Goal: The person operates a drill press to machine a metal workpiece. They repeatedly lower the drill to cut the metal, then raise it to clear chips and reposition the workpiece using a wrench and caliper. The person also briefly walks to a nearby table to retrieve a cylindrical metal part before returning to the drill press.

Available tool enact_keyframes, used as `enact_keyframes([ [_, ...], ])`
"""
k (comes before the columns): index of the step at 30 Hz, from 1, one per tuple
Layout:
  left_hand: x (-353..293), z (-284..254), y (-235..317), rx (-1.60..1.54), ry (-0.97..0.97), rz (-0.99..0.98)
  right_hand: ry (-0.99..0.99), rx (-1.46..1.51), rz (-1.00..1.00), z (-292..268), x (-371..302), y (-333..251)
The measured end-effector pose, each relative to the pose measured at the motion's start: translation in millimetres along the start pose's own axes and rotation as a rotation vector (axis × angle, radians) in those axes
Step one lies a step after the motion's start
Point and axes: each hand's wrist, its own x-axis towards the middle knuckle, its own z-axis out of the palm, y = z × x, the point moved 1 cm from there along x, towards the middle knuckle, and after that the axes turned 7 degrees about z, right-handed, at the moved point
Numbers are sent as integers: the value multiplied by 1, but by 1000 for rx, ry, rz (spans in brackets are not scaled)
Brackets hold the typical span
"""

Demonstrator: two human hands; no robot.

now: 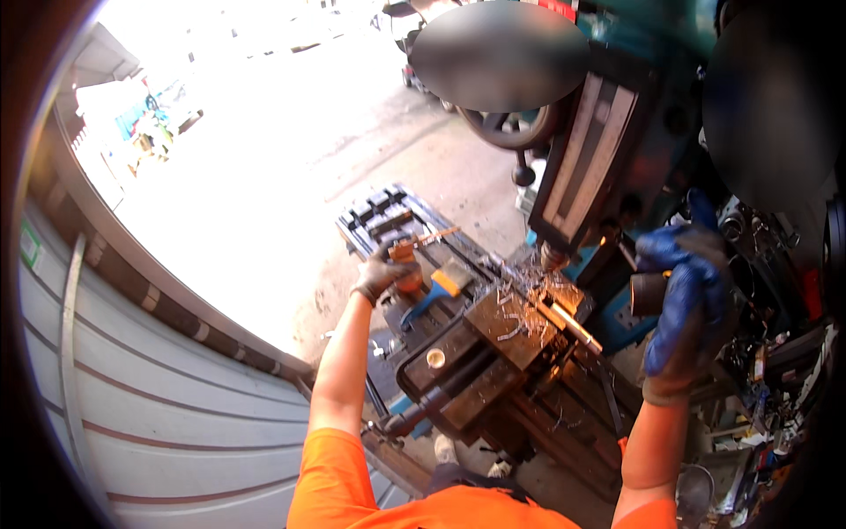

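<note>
My left hand [381, 275], in a dark-palmed glove, is closed around an orange-brown tool [404, 250] with a thin stick-like end, over the milling machine's slotted table [374, 216]. A blue and orange tool [432, 295] lies beside that hand. My right hand [692, 286], in a blue glove, is raised at the right with its fingers curled by a dark cylinder [648, 294]; its grip is partly hidden. Between the hands, a vise [507, 326] covered with curled metal chips [520, 309] holds a bright metal bar [571, 328] below the spindle [553, 256].
The machine's head [586, 150] and a handwheel [507, 132] rise at the far side. A small pale round piece [435, 358] sits on the vise's near part. Corrugated panels [176, 423] stand at left. Cluttered tools and scraps [758, 414] fill the right.
</note>
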Motion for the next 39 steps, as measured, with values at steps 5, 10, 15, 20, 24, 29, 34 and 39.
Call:
enact_keyframes([
  [5,-12,8,31,276,-157,47,22,26,12,3,-5,5],
  [10,-14,12,42,333,-267,-22,-9,-25,22,3,-10,6],
  [15,-21,12,22,387,-43,128,31,40,106,10,-20,9],
  [20,-27,35,22,141,230,385,-118,379,302,3,-45,37],
  [24,-65,67,95,375,49,393,-48,401,274,-3,-42,31],
  [29,-158,150,171,382,-242,185,53,324,176,12,-25,15],
  [34,-195,241,172,327,-283,165,120,241,123,16,-15,11],
  [39,-180,278,140,583,-351,88,121,69,153,12,-11,9],
])
